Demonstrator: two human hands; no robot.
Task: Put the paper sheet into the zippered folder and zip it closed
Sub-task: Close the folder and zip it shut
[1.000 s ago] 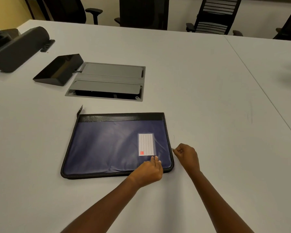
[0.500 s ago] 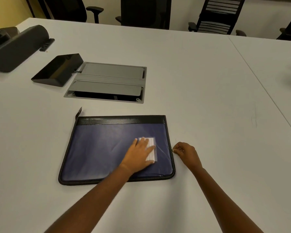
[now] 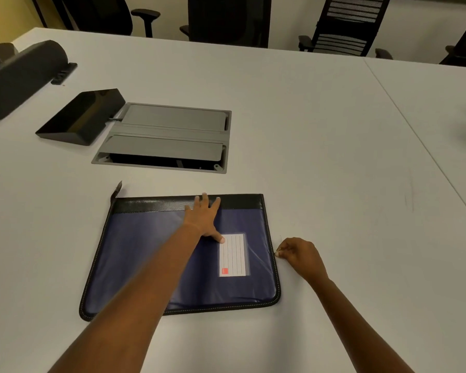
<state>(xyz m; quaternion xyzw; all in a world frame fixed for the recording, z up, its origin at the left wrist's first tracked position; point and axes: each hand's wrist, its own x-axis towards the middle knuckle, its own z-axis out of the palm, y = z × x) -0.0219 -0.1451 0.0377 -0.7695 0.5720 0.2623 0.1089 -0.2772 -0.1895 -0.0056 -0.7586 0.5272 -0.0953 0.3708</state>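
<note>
On the table [image 3: 334, 157], left hand [image 3: 203, 216] presses flat on the folder's [image 3: 145, 251] far band; right hand [image 3: 299, 254] pinches the zip pull [image 3: 276, 252] midway up its right edge.

White table [image 3: 307, 125], seam [image 3: 414, 131] right of the grip joining a second table [image 3: 441, 90]. Beyond the grip, leftward: grey hatch [image 3: 172, 122] set in the top, near flap ajar; black wedge [image 3: 78, 117] just beside it; dark rounded unit [image 3: 19, 76] farther left. Black chairs [image 3: 345, 25] along far edge. Wall [image 3: 284, 20] pale, yellow at far left.
</note>
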